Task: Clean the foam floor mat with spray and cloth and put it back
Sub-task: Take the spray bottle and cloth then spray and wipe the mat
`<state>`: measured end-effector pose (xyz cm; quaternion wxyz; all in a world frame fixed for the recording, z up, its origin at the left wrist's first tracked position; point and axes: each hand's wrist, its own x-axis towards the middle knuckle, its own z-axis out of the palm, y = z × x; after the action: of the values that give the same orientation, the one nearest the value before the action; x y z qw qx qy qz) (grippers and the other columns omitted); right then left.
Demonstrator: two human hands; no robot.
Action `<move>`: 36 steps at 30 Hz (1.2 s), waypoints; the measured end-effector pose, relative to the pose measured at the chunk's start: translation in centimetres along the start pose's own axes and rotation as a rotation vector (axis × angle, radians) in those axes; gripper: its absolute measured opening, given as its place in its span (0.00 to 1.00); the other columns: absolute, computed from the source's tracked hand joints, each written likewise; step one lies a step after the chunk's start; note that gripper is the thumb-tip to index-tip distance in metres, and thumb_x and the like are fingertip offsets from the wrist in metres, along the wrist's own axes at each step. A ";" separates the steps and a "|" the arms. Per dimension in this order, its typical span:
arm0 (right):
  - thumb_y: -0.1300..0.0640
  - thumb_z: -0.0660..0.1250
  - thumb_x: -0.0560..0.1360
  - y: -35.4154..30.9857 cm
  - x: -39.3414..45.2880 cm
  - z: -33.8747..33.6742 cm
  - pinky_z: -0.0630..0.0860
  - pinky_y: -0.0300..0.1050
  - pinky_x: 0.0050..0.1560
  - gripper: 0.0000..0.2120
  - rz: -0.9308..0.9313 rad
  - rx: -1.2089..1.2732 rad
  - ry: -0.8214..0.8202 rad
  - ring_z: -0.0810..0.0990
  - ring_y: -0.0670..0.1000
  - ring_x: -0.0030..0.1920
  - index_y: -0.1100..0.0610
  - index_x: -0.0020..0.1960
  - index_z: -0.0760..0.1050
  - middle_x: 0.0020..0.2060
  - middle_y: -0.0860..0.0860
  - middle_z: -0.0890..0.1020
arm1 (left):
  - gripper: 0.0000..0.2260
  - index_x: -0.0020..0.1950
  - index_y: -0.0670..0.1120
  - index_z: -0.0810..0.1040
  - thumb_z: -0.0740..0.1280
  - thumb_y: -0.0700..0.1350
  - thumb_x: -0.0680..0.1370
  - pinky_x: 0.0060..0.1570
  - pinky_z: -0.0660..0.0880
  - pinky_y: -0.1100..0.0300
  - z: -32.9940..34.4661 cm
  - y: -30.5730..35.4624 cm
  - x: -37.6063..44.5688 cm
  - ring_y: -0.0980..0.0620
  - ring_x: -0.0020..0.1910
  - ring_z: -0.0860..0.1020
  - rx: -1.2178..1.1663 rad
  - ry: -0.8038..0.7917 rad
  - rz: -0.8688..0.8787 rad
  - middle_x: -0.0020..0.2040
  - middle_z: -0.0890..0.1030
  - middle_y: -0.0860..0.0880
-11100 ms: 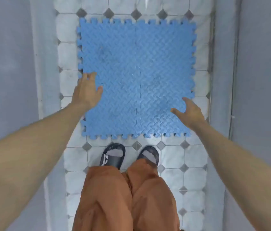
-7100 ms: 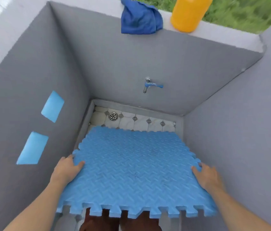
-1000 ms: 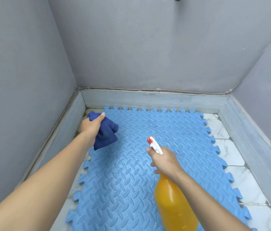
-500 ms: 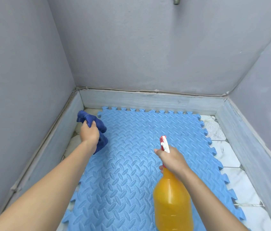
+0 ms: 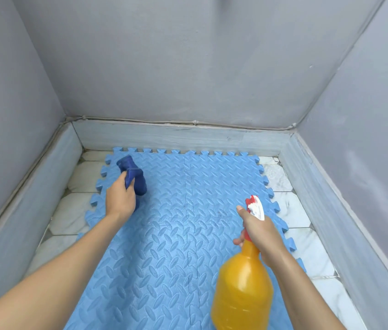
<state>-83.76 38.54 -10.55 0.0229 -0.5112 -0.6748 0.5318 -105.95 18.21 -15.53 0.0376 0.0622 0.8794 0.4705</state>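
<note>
A light blue foam floor mat with puzzle-cut edges lies flat on the tiled floor, filling most of the walled stall. My left hand is shut on a bunched dark blue cloth over the mat's far left part. My right hand grips the neck of an orange spray bottle, whose red and white nozzle points forward above the mat's right side. A finger rests along the trigger head.
Grey walls close in on the far, left and right sides, with a pale tiled skirting at their base. Strips of white floor tile show on both sides of the mat.
My right hand has carried the spray bottle to the right across the mat. My left hand with the cloth has shifted slightly to the right, onto the mat.
</note>
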 end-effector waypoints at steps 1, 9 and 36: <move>0.39 0.67 0.73 0.0 -0.1 -0.2 0.79 0.62 0.55 0.21 -0.003 0.022 0.009 0.86 0.59 0.35 0.58 0.43 0.76 0.32 0.55 0.83 | 0.09 0.43 0.45 0.70 0.54 0.40 0.82 0.38 0.64 0.55 0.4 0.4 -0.2 0.45 0.41 0.71 0.012 -0.016 0.017 0.41 0.75 0.44; 0.39 0.61 0.75 -0.4 -1.4 0.7 0.78 0.57 0.56 0.21 -0.082 -0.154 -0.015 0.86 0.56 0.39 0.56 0.37 0.74 0.26 0.53 0.82 | 0.10 0.50 0.43 0.74 0.53 0.43 0.83 0.46 0.66 0.57 1.3 1.3 -0.4 0.46 0.46 0.74 -0.048 -0.047 0.010 0.46 0.77 0.45; 0.39 0.64 0.76 1.5 -0.1 -2.1 0.81 0.63 0.51 0.20 -0.032 -0.034 0.001 0.84 0.59 0.42 0.55 0.40 0.79 0.45 0.59 0.84 | 0.26 0.79 0.48 0.53 0.51 0.55 0.82 0.73 0.36 0.46 8.7 -4.8 -2.6 0.46 0.77 0.37 0.686 -0.518 0.253 0.79 0.40 0.50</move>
<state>-81.57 39.79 -10.69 0.0232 -0.5007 -0.6918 0.5198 -102.63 22.38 -24.35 0.1761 0.2938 0.9316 0.1217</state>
